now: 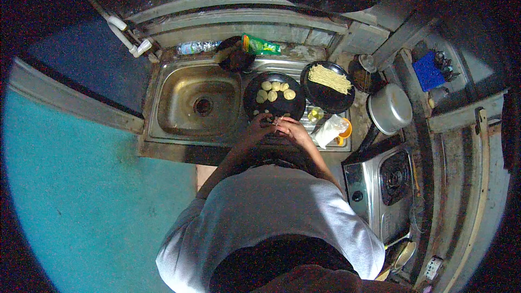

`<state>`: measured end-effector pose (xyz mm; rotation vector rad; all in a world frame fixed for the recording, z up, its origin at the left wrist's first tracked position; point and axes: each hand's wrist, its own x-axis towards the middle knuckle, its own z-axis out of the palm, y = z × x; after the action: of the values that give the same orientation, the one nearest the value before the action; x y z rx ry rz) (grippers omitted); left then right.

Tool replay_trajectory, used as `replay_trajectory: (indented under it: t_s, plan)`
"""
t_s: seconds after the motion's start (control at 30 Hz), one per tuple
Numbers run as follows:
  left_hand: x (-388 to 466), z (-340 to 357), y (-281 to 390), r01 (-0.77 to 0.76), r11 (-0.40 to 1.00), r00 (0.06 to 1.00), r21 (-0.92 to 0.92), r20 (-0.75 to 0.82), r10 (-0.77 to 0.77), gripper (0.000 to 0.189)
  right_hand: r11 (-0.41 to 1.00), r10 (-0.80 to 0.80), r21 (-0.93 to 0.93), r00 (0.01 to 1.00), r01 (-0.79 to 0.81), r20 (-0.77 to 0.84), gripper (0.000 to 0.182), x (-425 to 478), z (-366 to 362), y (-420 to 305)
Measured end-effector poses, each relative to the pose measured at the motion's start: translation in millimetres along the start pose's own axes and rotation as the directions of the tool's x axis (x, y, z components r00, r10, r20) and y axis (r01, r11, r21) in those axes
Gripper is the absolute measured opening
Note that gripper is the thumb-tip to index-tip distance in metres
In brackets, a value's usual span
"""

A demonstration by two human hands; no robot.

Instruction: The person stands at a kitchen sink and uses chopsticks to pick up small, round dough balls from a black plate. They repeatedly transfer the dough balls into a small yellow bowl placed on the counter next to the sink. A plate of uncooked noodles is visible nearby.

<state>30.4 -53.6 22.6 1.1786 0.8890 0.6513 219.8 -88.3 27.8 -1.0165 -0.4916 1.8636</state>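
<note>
My left hand [261, 127] and my right hand [294, 129] meet at the near rim of a round black tray [260, 83]. Their fingertips are close together, and whether a small piece sits between them is too blurred to tell. On that tray lie several pale dough balls [272, 96], some flattened, with a few small bits nearer my fingers. A second black tray [325, 103], to the right, bears a bundle of thin noodle-like dough strands [329, 79]. Right of my right hand are a small glass of yellowish liquid [315, 114], a plastic bag of white powder [330, 131] and an orange mug [346, 128].
A steel sink basin [179, 106] lies to the left. Behind stand a plastic bottle [198, 47], a dark pot [234, 55] and a green packet [262, 44]. At right are an aluminium pot [390, 109] and a gas stove [395, 207].
</note>
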Motion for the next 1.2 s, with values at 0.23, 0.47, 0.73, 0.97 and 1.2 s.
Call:
replay_trajectory:
  t_s: [0.23, 0.47, 0.73, 0.97, 1.2]
  plan:
    - [16, -6, -39, -0.050, 0.998, 0.998, 0.033, -0.036, 0.052, 0.041, 0.997, -0.030, 0.076, 0.998, 0.027, 0.047, 0.032, 1, 4, 2]
    - [-19, 8, 21, 0.031, 0.963, 0.999, -0.269, 0.042, -0.020, 0.038, 0.993, -0.041, 0.107, 0.999, 0.044, -0.023, 0.027, -5, 6, 1]
    - [-18, 0, 12, -0.036, 0.999, 0.998, -0.031, 0.042, 0.037, 0.045, 0.996, -0.066, -0.054, 0.998, 0.065, -0.021, 0.029, -12, 23, -8]
    - [-12, 0, -7, 0.033, 0.959, 0.998, -0.283, 0.064, -0.016, 0.044, 0.965, -0.095, -0.245, 0.995, 0.097, 0.020, 0.029, 0, 13, -3]
    - [-17, 2, 14, 0.121, 0.991, 0.993, 0.056, -0.016, -0.120, 0.037, 0.915, -0.223, -0.349, 0.975, 0.204, -0.016, 0.025, 1, 16, 5]
